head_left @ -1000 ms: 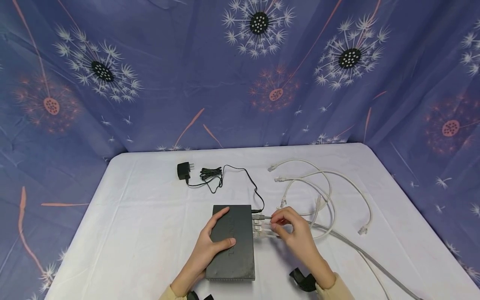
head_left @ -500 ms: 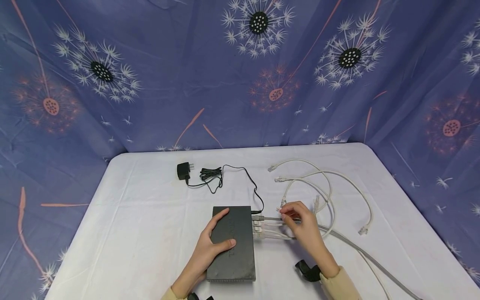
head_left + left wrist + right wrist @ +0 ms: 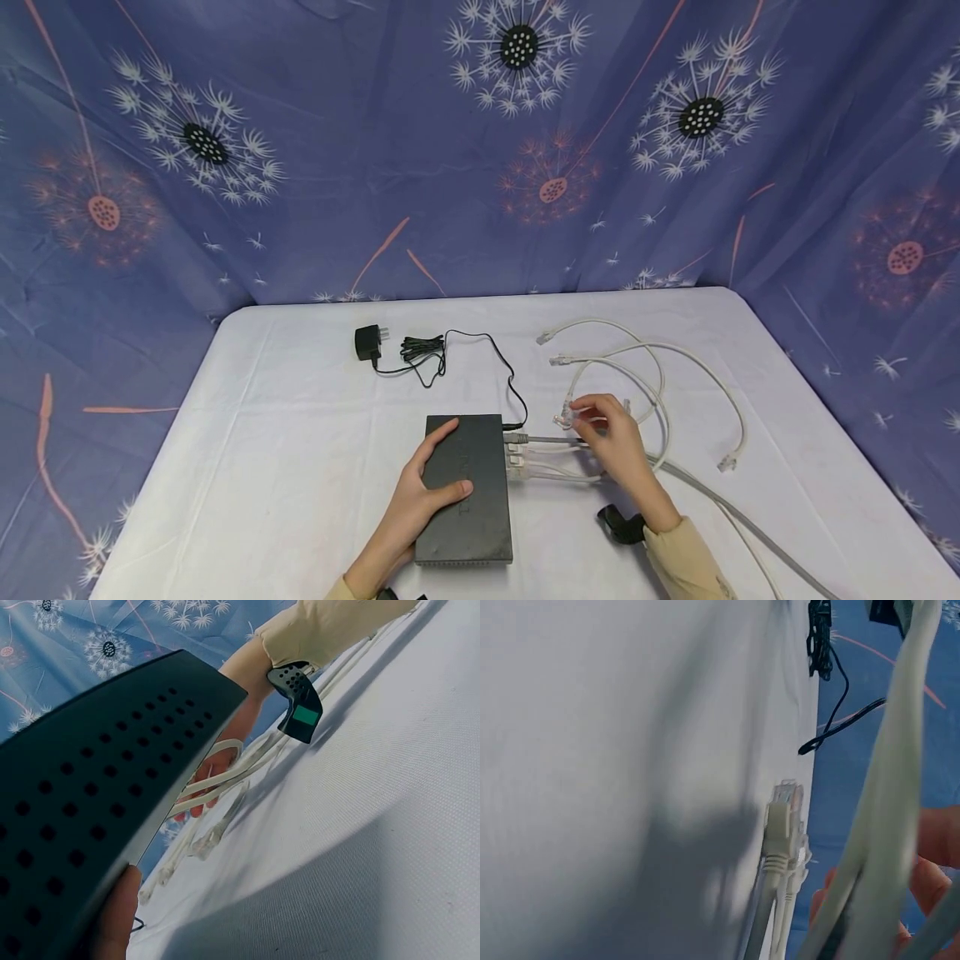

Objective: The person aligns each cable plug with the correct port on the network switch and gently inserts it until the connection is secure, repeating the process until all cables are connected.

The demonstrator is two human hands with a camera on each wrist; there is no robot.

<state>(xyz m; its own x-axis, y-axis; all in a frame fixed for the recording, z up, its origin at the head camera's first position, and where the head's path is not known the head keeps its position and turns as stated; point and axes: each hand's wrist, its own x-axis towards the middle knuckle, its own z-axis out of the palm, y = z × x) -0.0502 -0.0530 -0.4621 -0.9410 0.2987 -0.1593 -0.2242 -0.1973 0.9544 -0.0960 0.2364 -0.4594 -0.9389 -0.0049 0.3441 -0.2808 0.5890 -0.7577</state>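
My left hand [image 3: 423, 487] grips a dark network switch [image 3: 480, 500], thumb and index finger spread over its top. In the left wrist view a finger [image 3: 120, 915] lies along the underside of its perforated housing [image 3: 112, 765]. A grey network plug [image 3: 516, 437] and several pale network cables [image 3: 555, 476] enter the switch's right side. My right hand [image 3: 611, 437] is bent over those cables. Its thumb and index fingertips are right at loose clear network plugs [image 3: 564, 417]; I cannot tell whether they pinch one. Cables partly hide that hand in the right wrist view.
A black power adapter [image 3: 367, 342] lies at the back with its bundled cord [image 3: 422, 346] running to the switch. Looped pale cables [image 3: 705, 362] with loose plugs lie right. A thick grey cable [image 3: 757, 533] leads off front right. A patterned curtain [image 3: 337, 167] hangs behind.
My right hand has moved right and back, away from the switch's ports, to the loose plugs. The switch has shifted slightly toward the front under my left hand.
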